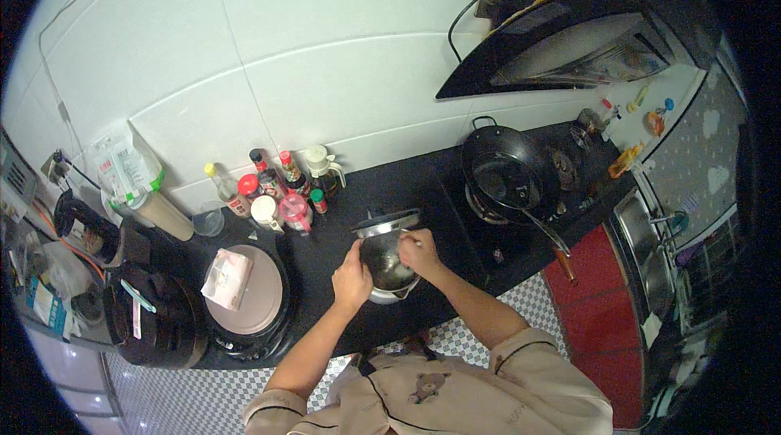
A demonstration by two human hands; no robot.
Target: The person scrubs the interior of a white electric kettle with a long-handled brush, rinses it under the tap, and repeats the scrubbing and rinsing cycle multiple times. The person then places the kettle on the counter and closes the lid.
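Observation:
A small steel-lined pot (385, 296) with a pale outside stands on the black counter right before me. Its lid (388, 223) is tipped up at the far side of the mouth. My left hand (353, 276) grips the pot's left edge. Over the right side of the mouth, my right hand (421, 254) is curled into a fist around a thin utensil, of which only a pale end (418, 243) shows. Something whitish lies low inside the pot, too blurred to name.
Seasoning bottles (269, 184), a white lidded jar (265, 212) and a pink jar (295, 213) crowd the wall side. At left, a tissue pack (227, 279) lies on a round pink-lidded appliance (265, 301). A black wok (506, 179) sits on the stove under the range hood (573, 45).

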